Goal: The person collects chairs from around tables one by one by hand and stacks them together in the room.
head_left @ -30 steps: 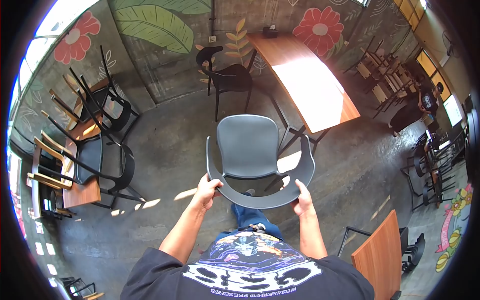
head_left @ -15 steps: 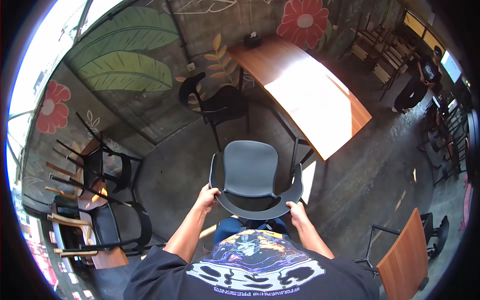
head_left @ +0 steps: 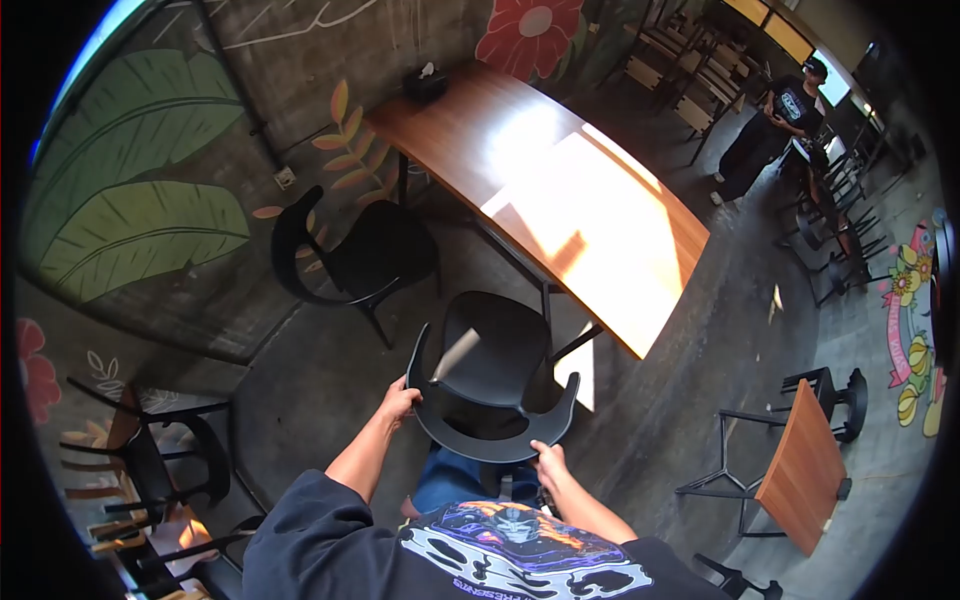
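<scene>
A black chair (head_left: 493, 345) with a curved backrest stands right in front of me, its seat facing the wooden table (head_left: 450, 140). My left hand (head_left: 402, 398) grips the left side of the curved backrest. On the backrest's right part, my right hand (head_left: 547, 462) is closed, thumb on top. The front of the seat reaches close to the table's near edge, and a strip of sunlight crosses its left side. The chair's legs are mostly hidden beneath it. A second black chair (head_left: 385, 250) stands to the left, beside the same table.
A dark tissue box (head_left: 426, 84) sits at the table's far end. Stacked chairs (head_left: 165, 450) are at lower left. Another wooden table (head_left: 803, 470) stands at right with a chair (head_left: 850, 405). A person (head_left: 785, 125) stands at the back right, near more furniture.
The chair has moved closer to the table along with both my hands. My view has turned, so the table and left chair appear further left. The person at the back has changed posture.
</scene>
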Available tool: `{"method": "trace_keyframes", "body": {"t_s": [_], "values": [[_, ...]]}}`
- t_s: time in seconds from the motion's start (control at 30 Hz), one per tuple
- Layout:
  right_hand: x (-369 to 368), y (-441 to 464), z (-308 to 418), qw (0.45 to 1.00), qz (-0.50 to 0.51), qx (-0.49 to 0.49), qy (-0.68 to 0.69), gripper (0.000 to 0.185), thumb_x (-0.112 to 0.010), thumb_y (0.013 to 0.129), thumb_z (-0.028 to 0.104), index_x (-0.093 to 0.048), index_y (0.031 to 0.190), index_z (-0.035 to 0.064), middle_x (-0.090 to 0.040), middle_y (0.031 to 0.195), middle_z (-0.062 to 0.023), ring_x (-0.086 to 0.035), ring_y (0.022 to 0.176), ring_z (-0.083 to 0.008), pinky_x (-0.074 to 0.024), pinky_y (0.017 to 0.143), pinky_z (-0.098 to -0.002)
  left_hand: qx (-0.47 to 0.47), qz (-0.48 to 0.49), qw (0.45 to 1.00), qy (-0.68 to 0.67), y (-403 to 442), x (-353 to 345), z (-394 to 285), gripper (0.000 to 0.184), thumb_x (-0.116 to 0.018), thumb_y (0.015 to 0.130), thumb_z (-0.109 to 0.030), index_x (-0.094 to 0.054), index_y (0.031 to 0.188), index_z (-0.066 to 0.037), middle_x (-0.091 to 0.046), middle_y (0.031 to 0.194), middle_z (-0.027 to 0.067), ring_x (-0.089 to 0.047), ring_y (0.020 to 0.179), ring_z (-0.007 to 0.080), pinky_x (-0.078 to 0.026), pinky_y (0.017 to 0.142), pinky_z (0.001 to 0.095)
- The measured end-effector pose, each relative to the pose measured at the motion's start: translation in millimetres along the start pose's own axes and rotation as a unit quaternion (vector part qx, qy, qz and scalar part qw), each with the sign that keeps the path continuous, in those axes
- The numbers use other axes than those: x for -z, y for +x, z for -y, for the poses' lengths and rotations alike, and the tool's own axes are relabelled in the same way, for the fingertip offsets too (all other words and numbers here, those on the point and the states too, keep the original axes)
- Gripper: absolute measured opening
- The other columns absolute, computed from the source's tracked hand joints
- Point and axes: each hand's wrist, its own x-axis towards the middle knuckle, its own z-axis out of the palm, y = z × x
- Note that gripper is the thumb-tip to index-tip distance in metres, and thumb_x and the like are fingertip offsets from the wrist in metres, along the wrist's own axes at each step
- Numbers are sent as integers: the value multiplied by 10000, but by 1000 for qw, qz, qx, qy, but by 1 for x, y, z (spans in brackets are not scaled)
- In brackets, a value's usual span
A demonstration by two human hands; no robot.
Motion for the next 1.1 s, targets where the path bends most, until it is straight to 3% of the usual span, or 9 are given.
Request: {"method": "trace_keyframes", "body": {"t_s": [0.07, 0.13, 0.53, 0.6, 0.73, 0.87, 1.0, 1.03, 1.1], "values": [[-24, 12, -13, 1000, 16, -24, -1, 201, -628, 896, 70, -602, 1089, 19, -660, 1046, -108, -643, 971, -254, -532, 869, -471, -9, 2, 1000, -10, 35, 12, -6, 372, -548, 702, 14, -617, 1056, -79, -594, 751, 32, -544, 581, 128, -380, 438, 255], [-46, 20, -19, 996, 27, -85, 18, 242, -598, 913, 53, -559, 1150, 26, -642, 1112, -106, -617, 1054, -279, -496, 967, -508, 15, 33, 998, 55, 68, 33, -15, 383, -548, 703, 17, -620, 1067, -76, -609, 772, 46, -572, 617, 150, -426, 474, 273], [-102, 13, -27, 982, 27, -186, -27, 218, -503, 989, 123, -538, 1164, -1, -674, 1051, -166, -692, 933, -299, -584, 783, -384, -34, 37, 974, 220, 138, 72, -21, 512, -586, 684, 25, -629, 1185, -71, -699, 993, 124, -669, 924, 254, -523, 820, 345], [-103, 10, -25, 974, 35, -211, -74, 254, -455, 1019, 185, -523, 1181, 2, -688, 1068, -152, -692, 951, -283, -576, 784, -365, -129, -94, 936, 313, 137, 67, -9, 519, -574, 711, 4, -608, 1220, -90, -691, 1071, 179, -654, 1050, 332, -508, 906, 402], [-101, -3, -27, 943, 89, -242, -209, 315, -429, 1009, 266, -547, 1212, 55, -702, 1105, -97, -691, 912, -211, -539, 775, -356, -125, -139, 924, 333, 115, 62, -19, 546, -548, 731, -3, -559, 1266, -112, -659, 1140, 210, -599, 1138, 375, -474, 971, 440], [-68, 15, -73, 888, 41, -22, -457, 237, -580, 907, 238, -666, 1025, 51, -699, 895, -60, -655, 804, -176, -513, 752, -339, -136, -74, 909, 388, 131, 72, -25, 576, -561, 736, -13, -505, 1304, -94, -650, 1141, 230, -599, 1130, 390, -478, 969, 434], [-45, -19, -48, 962, 10, 22, -272, 224, -580, 923, 188, -642, 1066, 28, -691, 989, -85, -650, 851, -155, -513, 771, -296, -78, -129, 829, 539, 112, 60, -33, 858, -658, 755, -95, -221, 1493, -81, -297, 1516, 243, -391, 1348, 396, -383, 1073, 458], [-40, -33, -35, 973, 4, 26, -231, 239, -571, 935, 192, -621, 1112, 40, -685, 1028, -84, -649, 870, -151, -511, 784, -299, -107, -137, 823, 540, 96, 48, -49, 924, -692, 759, -127, -164, 1516, -72, -140, 1576, 228, -308, 1396, 394, -334, 1111, 473], [-26, -62, -18, 993, -18, 8, -120, 248, -568, 953, 203, -598, 1153, 59, -670, 1069, -94, -640, 909, -154, -511, 778, -293, -311, -138, 810, 477, 88, 31, -44, 875, -682, 777, -86, -202, 1508, -59, -246, 1535, 253, -378, 1354, 383, -360, 1091, 460]]}}
